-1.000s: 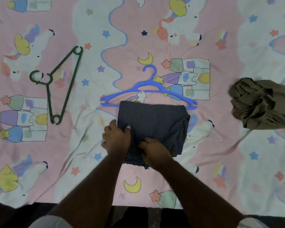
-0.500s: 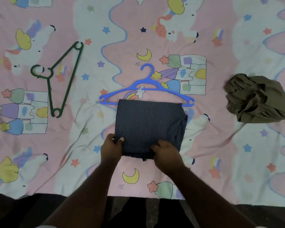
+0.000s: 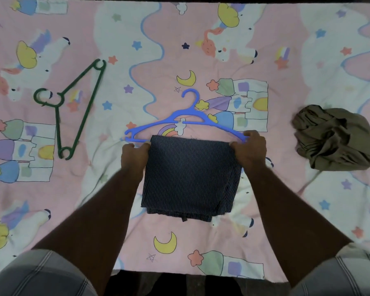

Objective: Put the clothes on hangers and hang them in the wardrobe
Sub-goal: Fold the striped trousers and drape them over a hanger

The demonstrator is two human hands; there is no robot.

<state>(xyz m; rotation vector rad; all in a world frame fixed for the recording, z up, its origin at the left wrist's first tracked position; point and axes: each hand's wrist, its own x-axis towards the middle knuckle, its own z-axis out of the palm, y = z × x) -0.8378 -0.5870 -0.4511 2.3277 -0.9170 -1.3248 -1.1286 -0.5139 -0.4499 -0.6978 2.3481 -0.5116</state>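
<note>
My arms: both reach out from the near edge, over the bed.
Bed sheet (image 3: 201,50): pink and white, with unicorns, moons, stars and castles on it. All the things lie on it.
Striped cloth (image 3: 190,174): dark blue with thin white lines, folded into a square. It lies flat in the middle, between my two arms.
My left hand (image 3: 135,157): its grip is on the far left corner of the striped cloth. My fingers curl on the edge.
My right hand (image 3: 250,148): its grip pinches the far right corner of the striped cloth. It also touches the right end of the blue hanger.
Blue hanger (image 3: 186,122): it lies flat just past the far edge of the striped cloth. Its hook points far away from me.
Brown cloth (image 3: 338,137): a crumpled heap, well apart on the right.
Green hanger (image 3: 73,110): it lies flat, well apart on the far left, turned sideways.
</note>
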